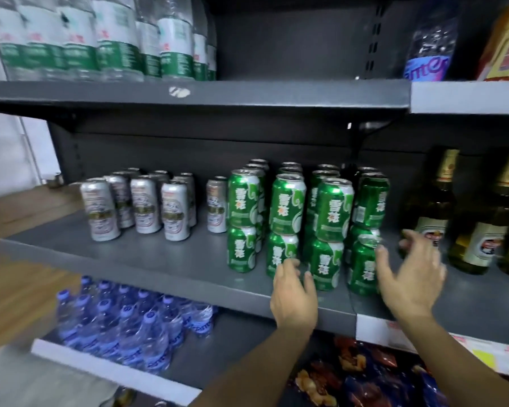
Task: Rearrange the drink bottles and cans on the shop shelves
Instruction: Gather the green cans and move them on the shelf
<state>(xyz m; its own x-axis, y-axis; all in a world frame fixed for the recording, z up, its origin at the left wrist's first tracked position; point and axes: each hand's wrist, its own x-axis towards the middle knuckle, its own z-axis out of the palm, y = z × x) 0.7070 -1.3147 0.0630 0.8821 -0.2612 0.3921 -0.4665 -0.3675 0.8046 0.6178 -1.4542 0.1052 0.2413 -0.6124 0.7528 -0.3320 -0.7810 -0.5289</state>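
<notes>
Green cans (288, 204) stand stacked two high near the shelf (159, 259) front edge; our left hand (294, 295) and right hand (410, 277) reach toward them, fingers spread, gripping nothing.

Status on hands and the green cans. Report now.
Left hand open, fingertips at the front green cans. Right hand open, spread by the rightmost front can, no grip. Beer bottles close right.
</notes>
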